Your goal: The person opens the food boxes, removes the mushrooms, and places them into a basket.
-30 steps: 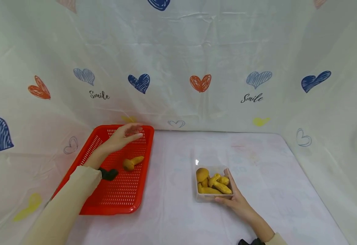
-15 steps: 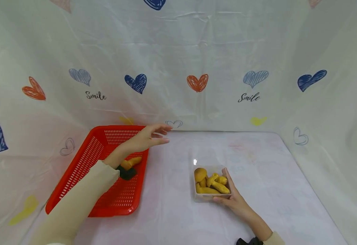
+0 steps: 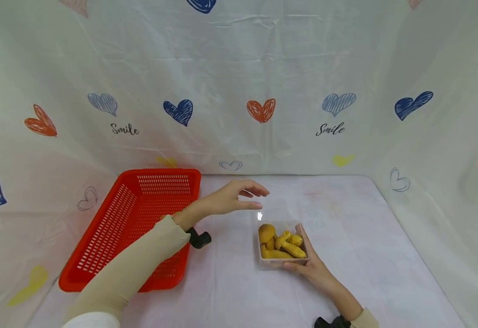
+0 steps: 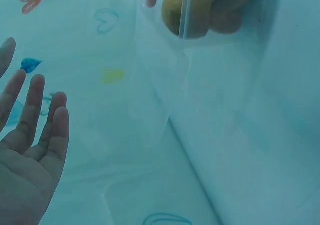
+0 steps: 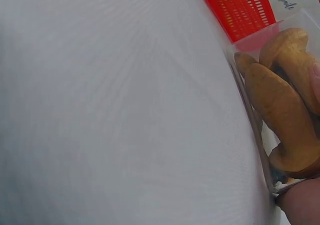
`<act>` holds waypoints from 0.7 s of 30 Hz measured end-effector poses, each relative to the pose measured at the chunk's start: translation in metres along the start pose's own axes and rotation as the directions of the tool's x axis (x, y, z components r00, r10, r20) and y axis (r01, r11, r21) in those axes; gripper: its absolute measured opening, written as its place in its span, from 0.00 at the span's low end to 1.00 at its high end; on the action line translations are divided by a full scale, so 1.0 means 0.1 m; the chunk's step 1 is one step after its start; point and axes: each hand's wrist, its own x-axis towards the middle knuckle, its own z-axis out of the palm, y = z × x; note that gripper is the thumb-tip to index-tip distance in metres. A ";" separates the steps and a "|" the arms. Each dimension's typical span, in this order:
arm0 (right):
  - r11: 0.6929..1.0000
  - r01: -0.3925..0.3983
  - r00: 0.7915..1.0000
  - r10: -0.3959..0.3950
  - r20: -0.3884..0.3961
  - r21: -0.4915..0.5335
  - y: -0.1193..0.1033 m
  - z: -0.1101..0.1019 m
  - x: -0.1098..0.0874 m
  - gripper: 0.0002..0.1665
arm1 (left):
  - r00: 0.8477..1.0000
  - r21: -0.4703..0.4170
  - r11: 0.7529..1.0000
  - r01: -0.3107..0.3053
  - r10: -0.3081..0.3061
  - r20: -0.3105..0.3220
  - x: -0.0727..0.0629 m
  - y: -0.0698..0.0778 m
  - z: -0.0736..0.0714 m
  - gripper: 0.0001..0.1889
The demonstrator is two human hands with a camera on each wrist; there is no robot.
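Note:
My left hand [image 3: 236,197] is held over the table between the red basket and a clear plastic box [image 3: 265,263], thumb and fingers apart. Nothing is in it, and the left wrist view shows its bare palm [image 4: 25,180]. Several yellow-brown mushrooms [image 3: 293,249] lie in the box, whose clear lid [image 3: 277,207] stands raised at the back. With thumb at the near side and fingers along the right side, my right hand [image 3: 314,266] holds the box. In the right wrist view a mushroom [image 5: 280,107] lies along the box wall.
A red perforated basket [image 3: 125,218] stands on the left of the white-covered table [image 3: 357,228]. My left forearm crosses over it, hiding most of the mushroom inside. A white curtain with hearts [image 3: 230,68] closes off the back and sides.
My left hand has travelled right, from over the red basket to near the box, staying empty. The right hand keeps hold of the box. The head view has shifted slightly.

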 end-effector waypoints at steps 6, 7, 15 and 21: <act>1.000 0.012 1.000 -0.012 0.002 0.006 0.00 0.00 -0.01 0.66 | 0.995 -0.023 0.999 -0.033 0.035 0.089 0.16 0.00 0.29 0.19; 1.000 0.015 1.000 -0.015 0.001 0.004 0.01 0.00 -0.01 0.66 | 0.994 -0.028 0.999 -0.034 0.036 0.100 0.18 0.00 0.34 0.19; 0.999 0.042 0.999 -0.042 0.011 0.018 0.03 0.00 -0.01 0.65 | 0.987 -0.070 0.996 -0.047 0.057 0.152 0.29 -0.05 0.61 0.17; 0.998 0.049 0.998 -0.050 0.026 0.028 0.02 -0.01 -0.01 0.65 | 0.984 -0.100 0.994 -0.044 0.061 0.169 0.34 -0.08 0.73 0.18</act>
